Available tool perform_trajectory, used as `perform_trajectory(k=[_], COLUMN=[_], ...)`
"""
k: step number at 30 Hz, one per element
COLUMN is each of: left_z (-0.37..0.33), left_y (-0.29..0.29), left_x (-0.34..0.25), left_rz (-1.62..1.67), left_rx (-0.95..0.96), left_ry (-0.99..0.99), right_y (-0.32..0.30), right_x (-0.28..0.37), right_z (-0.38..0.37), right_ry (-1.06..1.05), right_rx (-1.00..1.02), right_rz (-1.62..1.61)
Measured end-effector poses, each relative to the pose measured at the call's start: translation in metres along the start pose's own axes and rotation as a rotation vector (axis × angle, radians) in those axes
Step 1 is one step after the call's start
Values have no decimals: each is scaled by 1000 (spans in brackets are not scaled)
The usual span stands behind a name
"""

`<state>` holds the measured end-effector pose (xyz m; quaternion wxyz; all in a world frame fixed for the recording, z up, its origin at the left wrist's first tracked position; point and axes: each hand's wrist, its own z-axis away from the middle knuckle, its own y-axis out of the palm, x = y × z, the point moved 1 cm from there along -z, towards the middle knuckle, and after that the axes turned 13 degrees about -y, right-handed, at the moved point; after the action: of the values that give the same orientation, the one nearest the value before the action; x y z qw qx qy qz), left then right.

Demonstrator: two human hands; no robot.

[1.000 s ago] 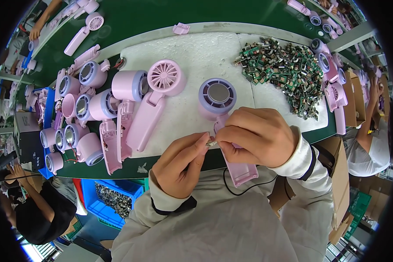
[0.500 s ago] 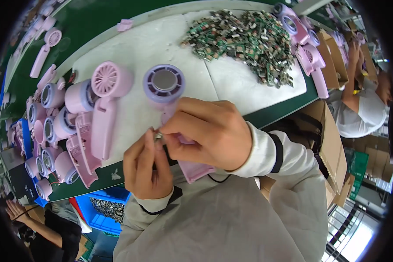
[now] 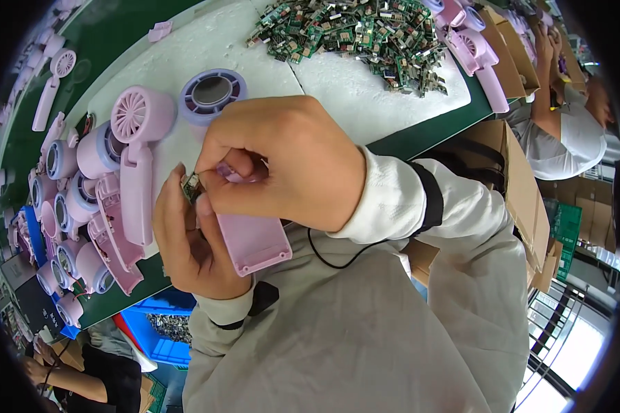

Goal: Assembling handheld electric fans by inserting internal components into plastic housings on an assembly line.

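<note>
A small green circuit board (image 3: 190, 187) is pinched between the thumb and fingers of my left hand (image 3: 186, 237). Right beside it, the thumb and forefinger of my right hand (image 3: 293, 155) are pressed together; what they grip is hidden. Below both hands lies a pink handheld fan's handle (image 3: 255, 244), its lower end reaching toward me. The matching round fan head (image 3: 212, 93), with a lilac ring and a dark grey centre, rests on the white foam sheet beyond my fingers. My right hand covers the stretch between head and handle.
Several fan bodies (image 3: 93, 151) and an open handle shell (image 3: 114, 234) crowd the left side. A heap of circuit boards (image 3: 358, 41) covers the far foam sheet (image 3: 337, 110). More fan parts (image 3: 472, 51) sit at far right. Below the table edge stands a blue bin (image 3: 165, 351). Co-workers (image 3: 565, 131) are nearby.
The view has shifted, so the table contents appear farther up and left. Between my fingers the circuit board has turned and shows more of its green face. More of the pink handle is visible.
</note>
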<state>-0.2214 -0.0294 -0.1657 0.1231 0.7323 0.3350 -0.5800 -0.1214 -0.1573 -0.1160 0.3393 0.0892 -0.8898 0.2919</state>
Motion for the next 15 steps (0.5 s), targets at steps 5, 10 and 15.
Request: perform_trajectory(k=[5, 10, 15], left_z=[3, -3, 5], left_y=[-9, 14, 55], left_x=[5, -19, -41], left_rz=[204, 244, 530], left_rx=[43, 723, 824], left_ry=[-5, -117, -290], right_y=[-29, -33, -32], right_x=[-27, -56, -67], right_z=[-43, -57, -75], right_ry=[421, 694, 658], right_rx=[-108, -408, -423], right_rz=[-509, -869, -1018])
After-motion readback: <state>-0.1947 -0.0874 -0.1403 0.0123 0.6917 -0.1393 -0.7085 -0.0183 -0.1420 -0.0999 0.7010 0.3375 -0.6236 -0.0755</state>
